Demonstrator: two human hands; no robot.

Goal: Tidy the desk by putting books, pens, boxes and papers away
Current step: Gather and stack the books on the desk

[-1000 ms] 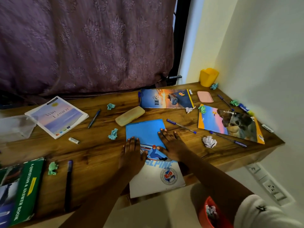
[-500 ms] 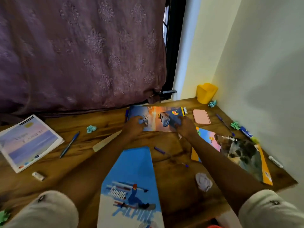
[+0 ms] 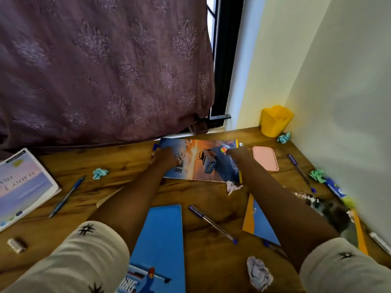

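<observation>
Left hand (image 3: 164,158) curls round the sunset notebook (image 3: 196,163), which lies near the yellow cup (image 3: 275,121), at its edge farthest from that cup, right hand (image 3: 236,153) rests on the cup-side end, grip unclear, so lift it level, clear of the crumpled paper (image 3: 232,187) touching its corner.

This is a study corner in a home. A wooden desk (image 3: 131,166) fits into a corner of cream walls (image 3: 338,81). A patterned purple curtain (image 3: 105,70) hangs from 10 to 12 o'clock beside a dark window frame (image 3: 224,60). A yellow pen cup (image 3: 275,121) stands at 1 o'clock, a notebook (image 3: 201,166) lies at 12, and pens (image 3: 211,223) lie scattered about.
</observation>
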